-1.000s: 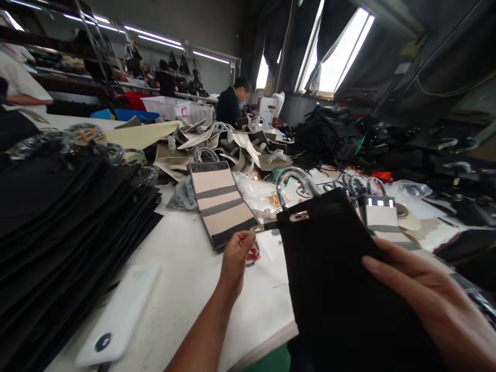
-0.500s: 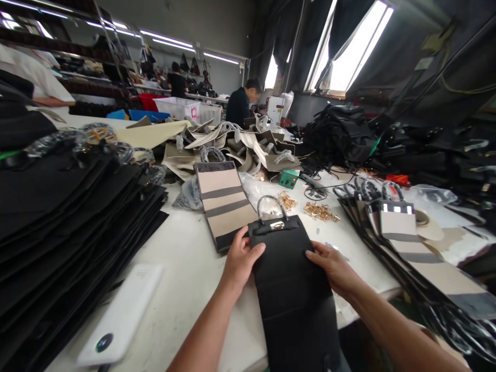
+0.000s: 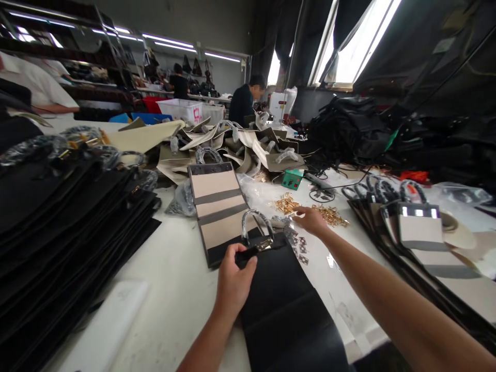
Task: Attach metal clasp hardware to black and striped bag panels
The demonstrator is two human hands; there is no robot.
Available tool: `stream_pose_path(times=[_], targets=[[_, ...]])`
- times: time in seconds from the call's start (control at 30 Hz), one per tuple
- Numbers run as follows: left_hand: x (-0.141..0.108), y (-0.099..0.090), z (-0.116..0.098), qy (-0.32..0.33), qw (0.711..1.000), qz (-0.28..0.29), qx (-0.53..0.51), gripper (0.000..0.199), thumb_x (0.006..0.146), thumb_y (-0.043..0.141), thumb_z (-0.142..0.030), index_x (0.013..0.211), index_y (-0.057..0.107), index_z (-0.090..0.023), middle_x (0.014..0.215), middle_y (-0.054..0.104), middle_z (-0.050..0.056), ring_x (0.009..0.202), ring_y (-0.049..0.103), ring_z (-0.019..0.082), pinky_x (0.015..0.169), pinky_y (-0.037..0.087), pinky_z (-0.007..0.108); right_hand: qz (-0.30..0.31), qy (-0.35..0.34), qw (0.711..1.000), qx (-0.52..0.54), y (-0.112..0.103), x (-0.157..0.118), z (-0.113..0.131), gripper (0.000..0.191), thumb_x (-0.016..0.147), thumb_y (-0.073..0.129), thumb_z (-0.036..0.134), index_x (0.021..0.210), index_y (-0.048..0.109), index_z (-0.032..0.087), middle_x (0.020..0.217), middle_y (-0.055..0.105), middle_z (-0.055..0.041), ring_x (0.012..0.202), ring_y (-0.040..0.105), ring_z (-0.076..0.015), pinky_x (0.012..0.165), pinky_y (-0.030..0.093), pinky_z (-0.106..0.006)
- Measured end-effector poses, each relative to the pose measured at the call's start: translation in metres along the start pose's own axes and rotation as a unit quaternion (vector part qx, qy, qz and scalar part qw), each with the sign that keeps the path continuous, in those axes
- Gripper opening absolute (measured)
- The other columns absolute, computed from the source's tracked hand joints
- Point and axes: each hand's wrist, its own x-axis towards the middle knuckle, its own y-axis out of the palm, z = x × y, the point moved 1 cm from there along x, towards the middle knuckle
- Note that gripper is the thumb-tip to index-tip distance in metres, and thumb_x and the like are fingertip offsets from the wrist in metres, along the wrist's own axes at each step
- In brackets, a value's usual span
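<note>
A black bag panel (image 3: 290, 305) with a plastic-wrapped handle and a gold clasp lies at the front of the table. My left hand (image 3: 234, 276) pinches the dark strap at its top left corner, beside the clasp. My right hand (image 3: 310, 221) is off the panel, over the small metal parts; its fingertips are close together, and anything between them is too small to make out. Gold fittings (image 3: 287, 203) lie just beyond its fingertips, with a second gold pile (image 3: 331, 215) behind the hand. Small square metal plates (image 3: 302, 248) are spread beside the panel.
Black panels are stacked at left (image 3: 77, 222), near a white device (image 3: 106, 325). A beige-lined panel (image 3: 219, 206) lies behind my left hand. More lined panels (image 3: 420, 227) stand at right. A green box (image 3: 292, 179) and grey-beige pieces are behind. People work farther back.
My right hand has let go of the panel's right edge and moved forward to the metal parts. The panel's top has shifted slightly left and down, still in my left hand.
</note>
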Motion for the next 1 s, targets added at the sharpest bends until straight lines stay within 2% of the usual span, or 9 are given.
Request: stream_pose_path(times=[0.1, 0.17, 0.3, 0.4, 0.47, 0.63, 0.77, 0.87, 1.0], targets=[[-0.002, 0.001, -0.001, -0.005, 0.999, -0.019, -0.034, 0.025, 0.078, 0.074, -0.039, 0.085, 0.055, -0.024, 0.075, 0.057, -0.003, 0.072, 0.053, 0.019, 0.072, 0.043, 0.029, -0.003, 0.0, 0.999, -0.036, 0.014, 0.015, -0.004, 0.032, 0.083, 0.069, 0.032, 0.113, 0.078, 0.029, 0.108, 0.076, -0.0036, 0.088, 0.069, -0.021, 0.074, 0.047, -0.029], [-0.004, 0.001, -0.003, -0.004, 0.998, -0.022, -0.05, 0.026, 0.085, 0.07, -0.046, 0.088, 0.056, -0.024, 0.078, 0.057, -0.002, 0.074, 0.054, 0.019, 0.074, 0.044, 0.029, -0.004, 0.0, 0.998, -0.057, 0.019, 0.019, -0.005, 0.027, 0.083, 0.068, 0.035, 0.108, 0.079, 0.03, 0.105, 0.076, -0.0027, 0.088, 0.068, -0.0211, 0.071, 0.045, -0.028], [-0.007, -0.001, -0.006, -0.012, 0.995, -0.033, -0.097, 0.031, 0.092, 0.063, -0.051, 0.107, 0.063, -0.025, 0.109, 0.066, 0.004, 0.11, 0.059, 0.025, 0.099, 0.043, 0.033, -0.017, -0.005, 0.995, -0.095, 0.017, 0.02, -0.003, 0.023, 0.085, 0.066, 0.04, 0.099, 0.079, 0.028, 0.104, 0.076, -0.0036, 0.089, 0.065, -0.0224, 0.066, 0.039, -0.028], [-0.007, -0.003, -0.003, -0.07, 0.986, -0.063, -0.135, 0.042, 0.09, 0.066, -0.053, 0.122, 0.064, -0.026, 0.139, 0.06, 0.007, 0.141, 0.043, 0.028, 0.118, 0.031, 0.035, -0.015, -0.014, 0.994, -0.108, 0.014, 0.017, -0.003, 0.021, 0.087, 0.063, 0.04, 0.095, 0.078, 0.027, 0.103, 0.075, -0.0036, 0.087, 0.064, -0.0211, 0.064, 0.036, -0.028], [-0.006, -0.003, 0.0, -0.118, 0.976, -0.074, -0.168, 0.045, 0.088, 0.069, -0.052, 0.125, 0.065, -0.026, 0.146, 0.057, 0.006, 0.147, 0.038, 0.028, 0.122, 0.026, 0.038, -0.009, -0.014, 0.994, -0.11, 0.012, 0.015, -0.005, 0.023, 0.089, 0.061, 0.041, 0.093, 0.077, 0.025, 0.099, 0.075, -0.0046, 0.083, 0.063, -0.0203, 0.063, 0.035, -0.028], [-0.007, 0.002, -0.008, -0.233, 0.896, 0.017, -0.378, 0.042, 0.08, 0.079, -0.046, 0.108, 0.072, -0.016, 0.109, 0.076, 0.01, 0.114, 0.068, 0.032, 0.102, 0.052, 0.045, 0.029, -0.015, 0.995, -0.093, 0.007, 0.017, -0.015, 0.024, 0.084, 0.069, 0.043, 0.091, 0.076, 0.022, 0.086, 0.075, -0.0036, 0.075, 0.064, -0.0184, 0.062, 0.038, -0.027], [-0.008, 0.004, -0.018, -0.261, 0.842, 0.087, -0.463, 0.036, 0.08, 0.08, -0.041, 0.102, 0.074, -0.013, 0.098, 0.078, 0.011, 0.101, 0.073, 0.032, 0.094, 0.058, 0.045, 0.048, -0.015, 0.996, -0.071, 0.004, 0.02, -0.016, 0.017, 0.08, 0.074, 0.037, 0.085, 0.075, 0.021, 0.08, 0.074, -0.0024, 0.074, 0.065, -0.0174, 0.065, 0.041, -0.025], [-0.007, 0.005, -0.016, -0.274, 0.825, 0.097, -0.485, 0.036, 0.083, 0.077, -0.041, 0.106, 0.072, -0.014, 0.101, 0.078, 0.011, 0.101, 0.074, 0.031, 0.095, 0.057, 0.046, 0.027, -0.002, 0.997, -0.067, 0.002, 0.017, -0.01, 0.014, 0.079, 0.073, 0.034, 0.077, 0.073, 0.02, 0.076, 0.072, -0.0047, 0.075, 0.065, -0.0208, 0.067, 0.042, -0.028], [-0.006, 0.009, -0.005, -0.258, 0.828, 0.073, -0.493, 0.039, 0.083, 0.078, -0.045, 0.106, 0.071, -0.015, 0.103, 0.078, 0.012, 0.105, 0.073, 0.032, 0.1, 0.055, 0.047, -0.029, 0.006, 0.999, -0.035, -0.008, 0.004, 0.002, 0.021, 0.087, 0.062, 0.035, 0.075, 0.069, 0.018, 0.083, 0.073, -0.0106, 0.085, 0.068, -0.0262, 0.071, 0.044, -0.032]])
